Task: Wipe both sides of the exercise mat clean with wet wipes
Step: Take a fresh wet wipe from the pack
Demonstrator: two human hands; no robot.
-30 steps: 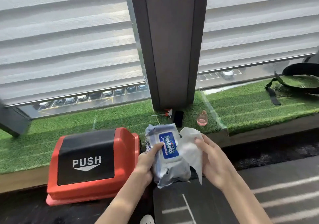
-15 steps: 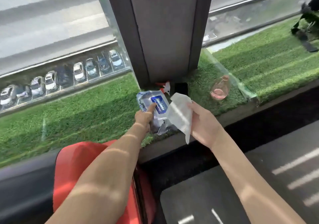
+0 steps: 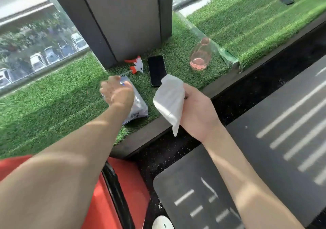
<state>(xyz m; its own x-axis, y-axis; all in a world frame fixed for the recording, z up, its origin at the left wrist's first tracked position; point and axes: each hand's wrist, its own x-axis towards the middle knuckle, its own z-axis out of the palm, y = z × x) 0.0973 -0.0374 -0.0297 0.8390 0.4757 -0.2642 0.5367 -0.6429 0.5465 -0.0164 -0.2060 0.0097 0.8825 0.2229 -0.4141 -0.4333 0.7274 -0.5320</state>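
- The pack of wipes (image 3: pixel 136 105), held up a moment ago, now lies on the grass ledge (image 3: pixel 53 108) at mid-frame, probably put down to free a hand.
- The left hand (image 3: pixel 117 93) covers it; blur hides whether the fingers grip it.
- The right hand (image 3: pixel 197 112) clutches a wet wipe (image 3: pixel 170 101), which hangs loose, ready for wiping.
- The exercise mat (image 3: pixel 264 140) lies flat at lower right, and its long axis seems to run toward the upper right, alongside the ledge.

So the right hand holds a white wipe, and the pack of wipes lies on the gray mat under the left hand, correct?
Not quite: the head view shows the pack of wipes lying on the green turf ledge, not on the gray mat. The rest holds: the right hand holds the white wipe and the left hand is over the pack.
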